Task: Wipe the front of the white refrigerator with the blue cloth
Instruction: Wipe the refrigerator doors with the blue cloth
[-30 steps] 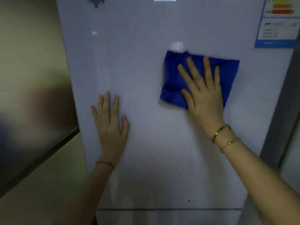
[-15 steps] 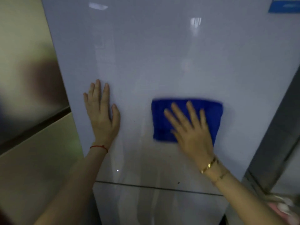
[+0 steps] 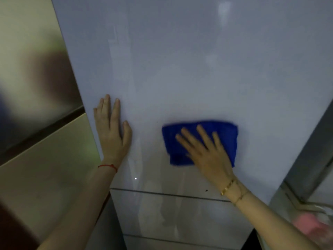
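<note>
The white refrigerator (image 3: 180,69) fills the middle of the view, its glossy upper door facing me. A folded blue cloth (image 3: 227,134) lies flat against the lower part of that door. My right hand (image 3: 207,152) presses on the cloth with fingers spread, covering its lower middle. My left hand (image 3: 112,130) rests flat on the door near its left edge, fingers together and pointing up, holding nothing. A seam (image 3: 169,194) between the upper door and a lower drawer runs just below both hands.
A tiled wall (image 3: 36,105) with a dark horizontal band stands left of the refrigerator. On the right, a grey metal frame (image 3: 310,150) runs alongside it, with something pink (image 3: 310,226) low at the right edge. Small dark specks (image 3: 206,190) dot the door near the seam.
My right hand has slid the blue cloth down the door from near the label at the top to just above the seam. My left hand has stayed flat on the door.
</note>
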{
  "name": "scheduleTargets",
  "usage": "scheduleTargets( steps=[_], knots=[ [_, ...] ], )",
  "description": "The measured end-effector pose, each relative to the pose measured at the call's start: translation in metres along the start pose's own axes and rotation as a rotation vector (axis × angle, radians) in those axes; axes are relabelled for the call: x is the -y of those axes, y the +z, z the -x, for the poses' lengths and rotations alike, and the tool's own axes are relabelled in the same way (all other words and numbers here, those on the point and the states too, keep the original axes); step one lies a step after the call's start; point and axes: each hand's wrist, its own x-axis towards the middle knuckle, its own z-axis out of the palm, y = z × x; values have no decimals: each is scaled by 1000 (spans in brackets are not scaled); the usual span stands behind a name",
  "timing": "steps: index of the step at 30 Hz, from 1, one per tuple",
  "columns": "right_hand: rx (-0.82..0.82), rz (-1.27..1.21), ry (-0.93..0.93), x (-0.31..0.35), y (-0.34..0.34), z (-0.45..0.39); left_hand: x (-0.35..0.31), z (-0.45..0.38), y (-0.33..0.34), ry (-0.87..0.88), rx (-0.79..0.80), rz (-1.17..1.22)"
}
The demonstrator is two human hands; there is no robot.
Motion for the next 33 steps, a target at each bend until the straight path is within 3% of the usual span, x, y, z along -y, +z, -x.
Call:
scheduleTargets(
  steps=[3, 7, 9, 14, 16, 22, 25, 29, 31, 33],
  knots=[
    [73, 28, -60, 6, -1, 13, 13, 5, -6, 16, 18, -11],
    [-161, -16, 303, -4, -25, -88, 24, 5, -5, 44, 19, -5],
    [-195, -7, 358, 7, -29, -124, 29, 6, -3, 44, 13, 11],
    [-5, 30, -11, 71, 8, -53, 33, 7, -1, 55, -20, 39],
    [41, 3, -35, 66, 9, -27, 33, 6, -3, 69, -24, 38],
    [-166, -30, 446, 18, -26, -122, 33, 8, -5, 66, -13, 40],
    [-146, 5, 297, 54, -19, -137, 34, 8, -4, 59, -31, 84],
    [42, 40, -7, 96, 8, -59, 37, 8, -5, 81, -52, 120],
    [47, 47, -8, 93, 5, -54, 41, 9, -8, 109, -39, 122],
    [-49, 15, 174, 87, -4, -86, 44, 8, -10, 118, -24, 130]
  ],
)
